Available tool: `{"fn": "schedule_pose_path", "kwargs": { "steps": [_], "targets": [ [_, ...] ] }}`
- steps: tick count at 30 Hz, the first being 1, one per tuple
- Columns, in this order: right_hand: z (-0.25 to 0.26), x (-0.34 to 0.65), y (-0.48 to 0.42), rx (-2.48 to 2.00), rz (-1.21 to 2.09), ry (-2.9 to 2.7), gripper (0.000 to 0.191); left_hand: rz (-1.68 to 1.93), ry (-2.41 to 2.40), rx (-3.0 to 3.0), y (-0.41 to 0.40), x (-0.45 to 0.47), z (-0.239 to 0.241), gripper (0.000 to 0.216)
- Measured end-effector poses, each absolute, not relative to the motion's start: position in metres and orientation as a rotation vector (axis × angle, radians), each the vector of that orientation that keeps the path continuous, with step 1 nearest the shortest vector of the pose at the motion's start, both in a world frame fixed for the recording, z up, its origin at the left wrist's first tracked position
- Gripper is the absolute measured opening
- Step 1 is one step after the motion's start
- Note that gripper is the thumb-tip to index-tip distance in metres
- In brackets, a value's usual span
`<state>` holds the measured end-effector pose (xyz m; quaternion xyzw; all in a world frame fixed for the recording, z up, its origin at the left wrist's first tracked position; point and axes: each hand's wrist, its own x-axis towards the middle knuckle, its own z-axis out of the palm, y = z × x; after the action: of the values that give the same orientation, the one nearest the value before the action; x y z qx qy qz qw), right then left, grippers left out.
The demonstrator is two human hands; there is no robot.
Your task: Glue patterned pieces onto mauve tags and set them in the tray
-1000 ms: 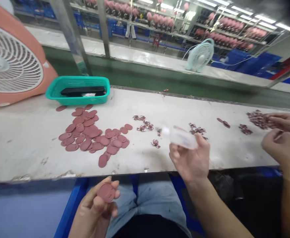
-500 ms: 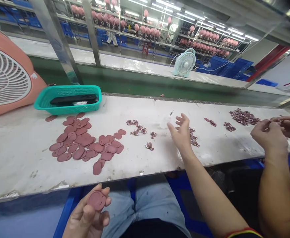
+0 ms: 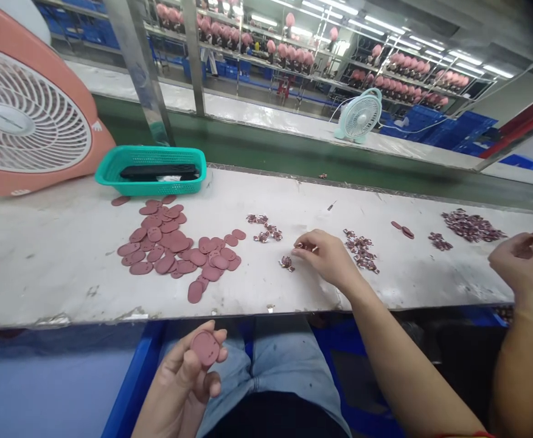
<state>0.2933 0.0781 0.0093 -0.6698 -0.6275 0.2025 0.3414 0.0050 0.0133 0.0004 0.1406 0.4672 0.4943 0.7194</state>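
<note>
My left hand is raised over my jeans, holding a maroon oval disc with small holes between thumb and fingers. On the table, my right hand pinches a small maroon-and-metal piece at its fingertips. Beside it lie a loose piece and a scattered cluster of similar pieces. Further left is a heap of maroon oval discs. A co-worker's hand stays at the far right, near a larger heap of small pieces.
A long white work table runs across the view. On it stands a teal plastic basket holding a black object. A large orange fan stands at the left, a small pale fan beyond the table, with racks of pink items behind.
The clear bottle held in my right hand a second ago no longer shows. That hand has moved down onto the table and closed on a small piece. My view has shifted slightly.
</note>
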Motion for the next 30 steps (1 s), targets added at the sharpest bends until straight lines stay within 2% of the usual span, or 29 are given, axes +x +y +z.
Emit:
{"fn": "schedule_pose_path", "kwargs": {
  "steps": [5, 11, 13, 15, 22, 30],
  "targets": [
    [0.019, 0.247, 0.041, -1.504, 0.890, -1.529, 0.031, 0.983, 1.050, 0.239, 0.011, 0.009, 0.013, 0.045],
    [0.046, 0.203, 0.011, -0.954, 1.627, -1.391, 0.032, 0.839, 0.947, 0.225, 0.009, 0.002, 0.005, 0.042],
    [0.051, 0.198, 0.010, -0.876, 1.752, -1.328, 0.032, 0.816, 0.906, 0.257, 0.008, -0.002, 0.000, 0.042],
    [0.052, 0.196, 0.010, -0.906, 1.735, -1.350, 0.030, 0.810, 0.874, 0.292, 0.007, -0.004, -0.002, 0.039],
    [0.042, 0.185, 0.012, -1.161, 1.295, -1.610, 0.013, 0.786, 0.778, 0.365, 0.007, -0.005, 0.002, 0.031],
    [0.039, 0.181, 0.017, -1.160, 1.426, -1.533, 0.011, 0.773, 0.783, 0.343, 0.008, -0.004, -0.002, 0.027]
  ]
}}
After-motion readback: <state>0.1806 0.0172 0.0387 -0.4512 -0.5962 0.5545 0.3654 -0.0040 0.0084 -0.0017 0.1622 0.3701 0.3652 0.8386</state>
